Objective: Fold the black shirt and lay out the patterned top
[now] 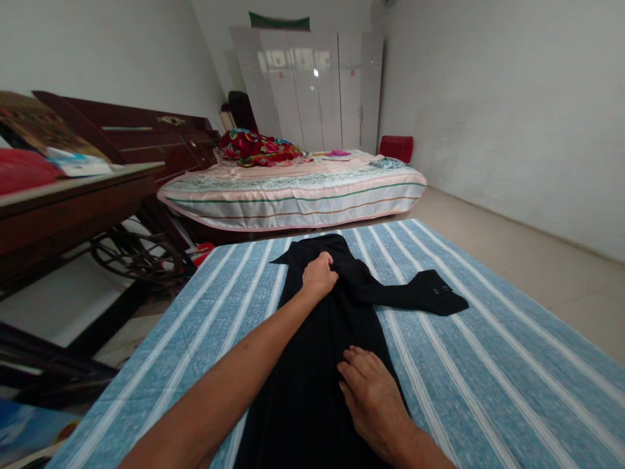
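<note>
One dark wooden desk [83,198] stands at far left, a red bag [29,170] resting on it and a spoked wheel [137,254] underneath, both apart from the work. Next comes the blue-and-white striped cloth [205,312], spread broad and flat; I judge it is there to give a smooth bed to whatever lies on it. On it, the black garment [303,391] runs lengthwise away from the person, probably so both hands can reach along it. Left hand [319,277], at the far part: fingers curled into a fist, bunching fabric, seemingly to anchor that end. Right hand [371,394], nearer the body: fingers together and slightly bent, laid over the garment's right side, clutching nothing I can see; looks like pressure rather than grip. Farther right, a black strip [415,293] juts sideways from the garment's upper part onto the stripes, two buttons [441,290] near its end, neither hand on it.
</note>
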`<state>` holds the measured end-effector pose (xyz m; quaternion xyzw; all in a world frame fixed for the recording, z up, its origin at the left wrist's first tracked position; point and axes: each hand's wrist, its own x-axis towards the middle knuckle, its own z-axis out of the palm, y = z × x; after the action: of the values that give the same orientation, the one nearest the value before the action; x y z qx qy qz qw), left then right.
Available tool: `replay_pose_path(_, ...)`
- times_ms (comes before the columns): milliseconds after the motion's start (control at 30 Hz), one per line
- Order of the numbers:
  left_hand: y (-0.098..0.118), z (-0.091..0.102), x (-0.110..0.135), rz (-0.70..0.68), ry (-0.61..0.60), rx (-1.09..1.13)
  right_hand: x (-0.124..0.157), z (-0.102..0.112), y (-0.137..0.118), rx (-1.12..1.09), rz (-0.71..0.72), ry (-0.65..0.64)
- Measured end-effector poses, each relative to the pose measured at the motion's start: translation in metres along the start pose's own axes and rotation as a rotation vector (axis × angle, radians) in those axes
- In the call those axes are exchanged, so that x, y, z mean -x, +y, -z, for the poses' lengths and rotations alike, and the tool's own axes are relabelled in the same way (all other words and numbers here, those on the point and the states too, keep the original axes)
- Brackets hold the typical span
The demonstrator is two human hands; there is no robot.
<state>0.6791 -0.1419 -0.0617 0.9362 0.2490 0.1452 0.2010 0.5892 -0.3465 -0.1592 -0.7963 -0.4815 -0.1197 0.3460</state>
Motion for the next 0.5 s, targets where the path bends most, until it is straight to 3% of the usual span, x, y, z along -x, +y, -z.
replay_pose_path(133, 0.004, 0.0, -0.005, 0.053, -0.029, 0.121, -0.001, -0.001, 0.002, -0.074, 0.052, 0.034)
replay_pose_path(300, 0.003, -0.002, 0.003, 0.092, -0.211, 0.322, -0.001, 0.0, 0.004, -0.103, 0.049, -0.017)
replay_pose_path(500, -0.011, -0.012, 0.012, 0.103, -0.341, 0.313, -0.001, 0.003, 0.005, -0.139, 0.059, -0.023)
